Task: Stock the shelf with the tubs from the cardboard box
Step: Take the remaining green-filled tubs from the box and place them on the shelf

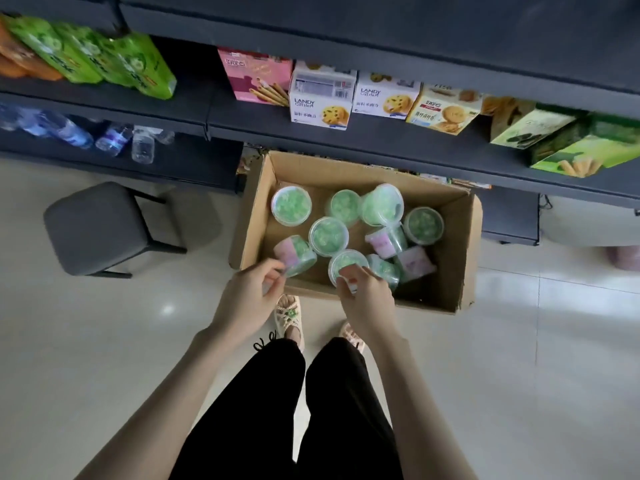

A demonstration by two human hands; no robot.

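Left hand [249, 296]: we are pinching the tipped tub [295, 253].
Right hand [367, 301]: clasping the upright tub [347, 264] (best lifting both level).

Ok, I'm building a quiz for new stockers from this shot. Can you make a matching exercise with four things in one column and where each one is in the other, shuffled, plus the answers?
Things
1. grey stool
2. water bottles
3. green bags
4. tubs

Places
A. in the cardboard box
B. on the higher shelf, far left
C. on the floor, left of the box
D. on the low shelf, far left

Pairs: 1-C, 2-D, 3-B, 4-A
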